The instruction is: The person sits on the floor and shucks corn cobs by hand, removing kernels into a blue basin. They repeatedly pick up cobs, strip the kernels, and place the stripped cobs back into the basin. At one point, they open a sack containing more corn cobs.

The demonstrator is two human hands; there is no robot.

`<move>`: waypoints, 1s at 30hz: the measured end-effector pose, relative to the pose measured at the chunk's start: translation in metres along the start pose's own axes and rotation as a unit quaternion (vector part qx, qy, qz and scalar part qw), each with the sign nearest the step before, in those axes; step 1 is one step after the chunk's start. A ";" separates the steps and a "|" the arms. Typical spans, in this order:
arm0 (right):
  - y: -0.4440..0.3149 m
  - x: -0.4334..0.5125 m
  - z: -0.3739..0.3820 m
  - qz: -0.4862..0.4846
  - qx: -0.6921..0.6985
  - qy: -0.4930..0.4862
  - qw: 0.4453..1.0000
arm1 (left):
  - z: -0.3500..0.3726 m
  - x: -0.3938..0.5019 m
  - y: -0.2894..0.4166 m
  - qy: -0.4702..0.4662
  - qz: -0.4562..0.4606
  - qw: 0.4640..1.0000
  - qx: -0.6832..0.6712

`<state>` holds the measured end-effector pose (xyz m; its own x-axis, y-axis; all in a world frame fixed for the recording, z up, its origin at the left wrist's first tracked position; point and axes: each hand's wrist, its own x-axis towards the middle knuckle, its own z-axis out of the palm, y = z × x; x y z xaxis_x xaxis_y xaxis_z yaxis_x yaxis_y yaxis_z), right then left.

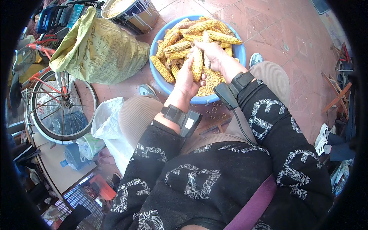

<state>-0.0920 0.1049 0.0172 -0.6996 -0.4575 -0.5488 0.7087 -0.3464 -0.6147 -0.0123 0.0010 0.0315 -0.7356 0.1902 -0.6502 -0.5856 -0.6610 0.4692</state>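
An ear of yellow corn [197,65] lies in my left hand [184,77], its kernels facing up and my fingers curled under it. Close against its right side, my right hand [220,59] grips a pale, bare corn cob [206,36] that shows above and below the thumb. The right thumb reaches the upper end of the ear. Both hands are over a blue plastic basin [153,70]. Inside it, unshelled corn ears [202,26] are piled toward the far side, and loose kernels [207,86] gather at the near side.
A yellow-green woven sack [115,51] stands left of the basin, near a bucket [142,17]. Further left are a bicycle wheel [64,105] and a white plastic bag [107,118]. Another person's shoe [321,138] shows at right. Stray kernels dot the tiled floor [267,34].
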 end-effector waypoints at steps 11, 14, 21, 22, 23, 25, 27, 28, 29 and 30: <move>0.008 -0.004 0.014 -0.122 -0.198 0.105 0.967 | 0.008 -0.003 -0.007 0.033 0.034 0.988 0.147; 0.011 0.004 0.008 -0.126 -0.227 0.100 0.961 | 0.005 -0.003 -0.006 0.040 0.023 0.992 0.115; 0.016 0.012 -0.003 -0.087 -0.076 0.069 0.991 | -0.006 -0.006 -0.003 -0.076 -0.017 0.993 0.090; 0.015 0.011 -0.005 -0.073 -0.049 0.056 0.995 | -0.007 -0.007 -0.003 -0.086 -0.017 0.994 0.070; 0.013 0.010 -0.005 -0.054 -0.024 0.034 0.998 | -0.009 -0.008 -0.002 -0.095 -0.015 0.994 0.050; 0.005 0.006 -0.009 0.011 0.016 -0.032 0.999 | -0.010 -0.007 0.001 -0.082 -0.014 0.996 0.018; 0.001 0.003 -0.006 0.002 0.025 -0.038 0.999 | -0.009 -0.005 0.002 -0.035 -0.019 0.999 -0.008; -0.001 0.001 -0.003 0.002 0.020 -0.031 0.999 | -0.008 -0.004 0.002 -0.021 -0.027 0.999 -0.016; -0.002 0.001 0.001 0.006 0.009 -0.008 1.000 | -0.006 -0.004 0.002 -0.024 0.009 1.000 0.012; -0.002 -0.002 0.005 -0.012 -0.007 -0.002 1.000 | -0.004 -0.004 0.000 -0.027 0.044 0.998 0.041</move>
<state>-0.0917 0.1025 0.0221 -0.7164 -0.4516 -0.5318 0.6900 -0.3464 -0.6355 -0.0084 -0.0028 0.0316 -0.8020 0.1742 -0.5714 -0.5414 -0.6162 0.5720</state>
